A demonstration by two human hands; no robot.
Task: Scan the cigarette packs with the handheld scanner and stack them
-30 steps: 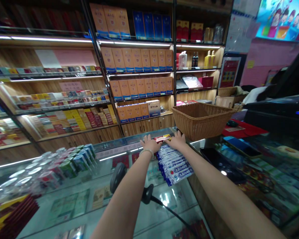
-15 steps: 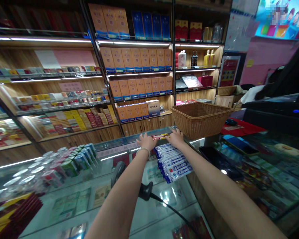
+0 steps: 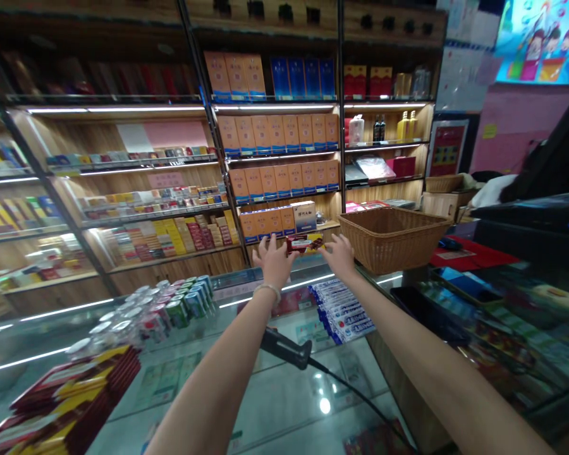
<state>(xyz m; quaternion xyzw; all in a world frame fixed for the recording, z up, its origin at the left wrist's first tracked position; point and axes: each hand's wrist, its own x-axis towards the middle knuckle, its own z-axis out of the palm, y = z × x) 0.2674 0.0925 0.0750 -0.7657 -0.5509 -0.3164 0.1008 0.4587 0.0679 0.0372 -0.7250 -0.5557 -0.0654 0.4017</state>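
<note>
Both arms reach forward over the glass counter (image 3: 189,398). Between my hands is a small red-and-yellow snack packet (image 3: 304,244), held up by its two ends with its printed face toward me. My left hand (image 3: 272,260) pinches the left end with thumb and fingertips while other fingers spread upward. At the right end, my right hand (image 3: 340,254) pinches the yellow side. Below the right hand, a row of overlapping blue-and-white packets (image 3: 345,311) lies on the glass. A black handheld scanner (image 3: 287,349) with a cord sits near my left forearm, its head hidden behind the arm.
A wicker basket (image 3: 393,243) stands at the counter's far right. Stacked red-and-yellow packets (image 3: 71,395) lie at lower left, beyond them rows of small cans or tubs (image 3: 146,309). A dark monitor (image 3: 550,145) rises on the right. Shelves of boxes (image 3: 275,183) line the back.
Both hands have lifted the packet off the counter's far side and turned its printed face up toward me. The camera view has shifted left and tilted up slightly.
</note>
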